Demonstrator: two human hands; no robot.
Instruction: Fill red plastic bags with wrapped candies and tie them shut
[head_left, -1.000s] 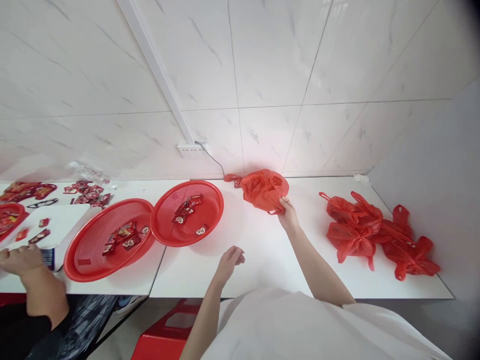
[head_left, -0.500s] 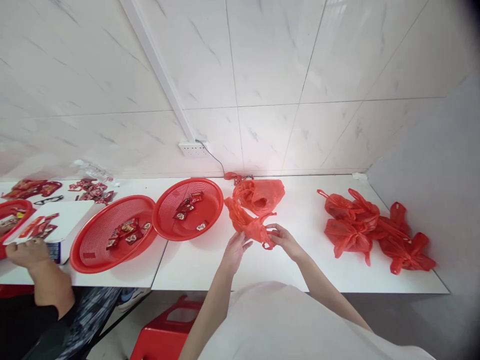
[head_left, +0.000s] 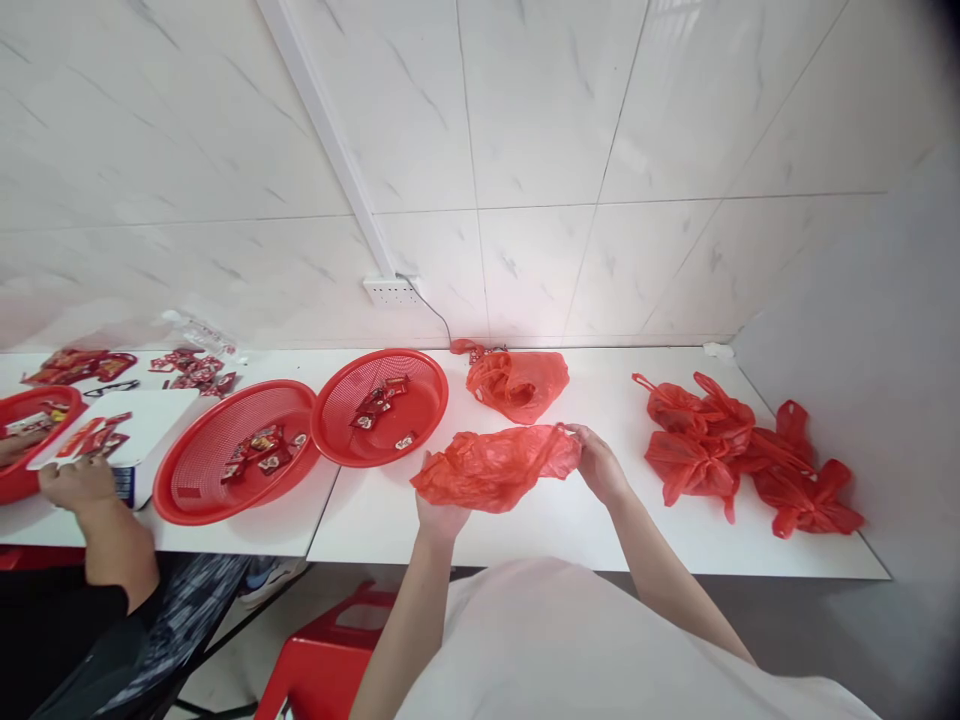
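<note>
A crumpled red plastic bag (head_left: 491, 470) is held up over the white table, stretched between my two hands. My left hand (head_left: 441, 518) grips its left end from below, with most of the fingers hidden behind the plastic. At the other end, the fingers of my right hand (head_left: 600, 468) pinch the bag near its handle. Just beyond lies a second red plastic bag (head_left: 520, 385), flat and partly crumpled. A red plastic basket (head_left: 381, 408) with a few small red packets (head_left: 379, 400) stands to the left.
Several tied red bags (head_left: 705, 445) lie on the right. Farther left stand another red basket (head_left: 191, 480) with packets and a white box lid (head_left: 161, 410). A co-worker's hand (head_left: 79, 485) rests by it. A red stool (head_left: 322, 660) is below the table edge (head_left: 525, 540).
The bag has been spread wider and brought nearer my body. My left hand has moved left and under it; my right hand has shifted slightly right. The co-worker's other hand now shows at the far-left basket.
</note>
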